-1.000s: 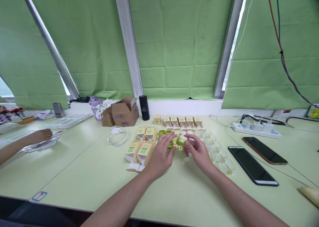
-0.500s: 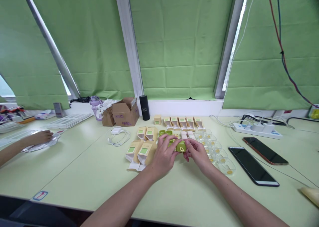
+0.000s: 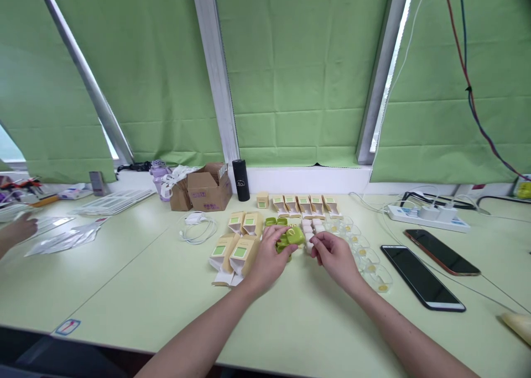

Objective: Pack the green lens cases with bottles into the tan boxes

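Observation:
In my left hand (image 3: 267,261) is a small olive-green case (image 3: 296,235) with a pale loop on its top, gripped between thumb and fingers. My right hand (image 3: 338,257) is apart from it, thumb and fingertips pinched together beside small white and pinkish blocks (image 3: 307,227); whatever they pinch is hidden. More green cases (image 3: 270,221) lie just beyond my left hand and partly under it. Several clear plastic pieces with yellow dots (image 3: 379,279) spread to the right of my right hand. Open kraft boxes with green labels (image 3: 241,253) lie left of my left hand.
A row of kraft boxes (image 3: 305,205) stands farther back. A white charger (image 3: 194,218), cardboard box (image 3: 208,189) and black bottle (image 3: 240,180) are at back left. Two phones (image 3: 423,277) and a power strip (image 3: 427,218) lie right. Another person's hand (image 3: 19,229) is far left.
My hands have moved apart: the right has let go of the green case and shifted slightly right. The case has tilted, showing its top. The other person's hand has moved left, off the plastic bags.

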{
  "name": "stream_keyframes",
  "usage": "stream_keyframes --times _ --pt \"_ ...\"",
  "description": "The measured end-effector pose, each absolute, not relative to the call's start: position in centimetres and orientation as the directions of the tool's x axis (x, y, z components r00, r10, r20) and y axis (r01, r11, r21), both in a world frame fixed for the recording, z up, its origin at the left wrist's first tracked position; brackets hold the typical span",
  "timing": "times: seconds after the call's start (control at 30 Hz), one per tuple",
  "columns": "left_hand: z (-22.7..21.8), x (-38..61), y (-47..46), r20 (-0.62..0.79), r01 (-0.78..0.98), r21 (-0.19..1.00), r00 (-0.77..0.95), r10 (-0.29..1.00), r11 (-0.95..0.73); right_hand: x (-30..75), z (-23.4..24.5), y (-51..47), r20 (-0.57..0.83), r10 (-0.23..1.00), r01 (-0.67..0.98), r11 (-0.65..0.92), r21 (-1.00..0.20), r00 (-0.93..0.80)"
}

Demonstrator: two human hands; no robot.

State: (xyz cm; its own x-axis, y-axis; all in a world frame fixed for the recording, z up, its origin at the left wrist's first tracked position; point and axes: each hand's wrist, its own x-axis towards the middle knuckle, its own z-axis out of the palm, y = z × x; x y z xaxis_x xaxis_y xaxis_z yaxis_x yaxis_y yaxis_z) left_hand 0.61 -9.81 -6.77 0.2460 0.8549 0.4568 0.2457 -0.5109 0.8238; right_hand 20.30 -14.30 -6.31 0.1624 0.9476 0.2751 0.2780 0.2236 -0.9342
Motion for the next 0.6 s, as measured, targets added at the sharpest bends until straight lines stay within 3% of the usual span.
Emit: stream_keyframes --times 0.17,0.3,0.43,0.6 --pt "-6.6 0.6 -8.9 0.321 0.019 0.943 0.22 0.921 -0.333 21.6 -4.6 -16.9 0.4 0.906 0.689 0.203 -0.696 0.137" --pt "-6.7 0.5 -8.2 0.239 -0.127 0.969 0.237 0.942 -0.214 24.2 -4.6 -20.1 0.461 0.881 0.905 0.107 -0.411 0.105" --pt "-7.0 0.5 -7.9 0.17 -0.203 0.972 0.253 0.952 -0.12 28.4 -6.5 -23.0 0.544 0.837 0.99 0.018 -0.139 0.061" --pt "-6.8 0.6 -8.0 0.137 -0.332 0.942 0.262 0.955 -0.044 33.8 -9.8 -25.1 0.528 0.849 1.0 0.014 0.021 -0.023"
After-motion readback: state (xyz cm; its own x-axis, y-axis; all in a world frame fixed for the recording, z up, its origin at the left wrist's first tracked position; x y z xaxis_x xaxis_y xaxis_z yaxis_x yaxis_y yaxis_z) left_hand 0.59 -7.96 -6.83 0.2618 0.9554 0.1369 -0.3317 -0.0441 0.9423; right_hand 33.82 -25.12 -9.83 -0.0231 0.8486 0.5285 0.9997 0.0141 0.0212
